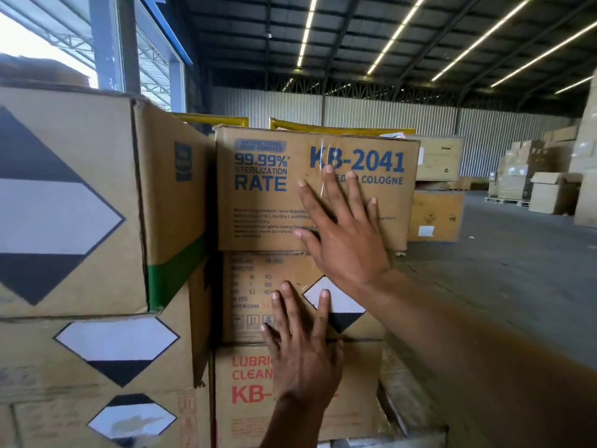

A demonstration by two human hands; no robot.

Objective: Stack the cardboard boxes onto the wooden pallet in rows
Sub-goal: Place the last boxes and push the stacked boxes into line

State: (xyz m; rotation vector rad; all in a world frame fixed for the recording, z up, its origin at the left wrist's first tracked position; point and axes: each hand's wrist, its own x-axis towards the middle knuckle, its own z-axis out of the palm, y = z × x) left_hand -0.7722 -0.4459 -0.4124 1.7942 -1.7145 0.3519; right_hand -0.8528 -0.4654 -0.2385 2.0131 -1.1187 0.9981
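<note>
Grey concrete floor (504, 286) w/ stacked cardboard boxes (436, 215) + far pallet (507, 200) under cartons.

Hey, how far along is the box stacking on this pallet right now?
Done: several tiers are up, with a taller column on the left and the red-lettered box low in the near column. In hand: the right hand presses flat on the KB-2041 box, the left hand on the box below, squaring them. Left: the near column sits lower than its neighbour; the pallet is hidden.

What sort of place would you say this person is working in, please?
Most likely a warehouse: stacked cardboard boxes close by, more palletised cartons across a concrete floor, corrugated metal walls and strip-lit roof.
</note>
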